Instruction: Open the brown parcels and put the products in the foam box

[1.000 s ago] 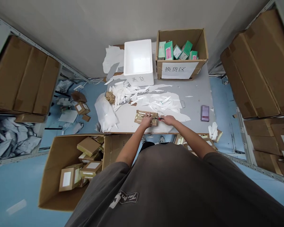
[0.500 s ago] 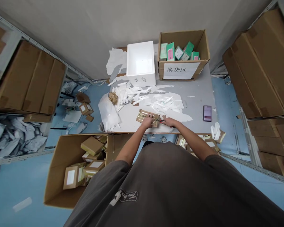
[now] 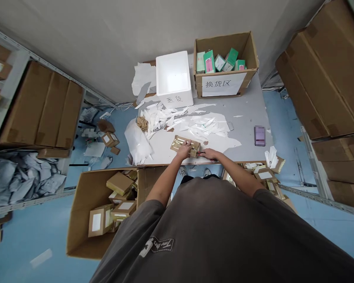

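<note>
Left hand (image 3: 184,150) presses parcel (image 3: 195,147) near tabletop's (image 3: 247,114) front edge, likely steadying it, grip closure can't tell; right hand (image 3: 209,153) grips red tool (image 3: 198,154) at parcel's right end.

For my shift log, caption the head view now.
Left hand on a taped parcel, right hand holding a partly red tool by its end, on a scrap-strewn table.

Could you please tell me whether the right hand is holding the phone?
No, the right hand holds a partly red tool, while the phone lies on the table.
</note>
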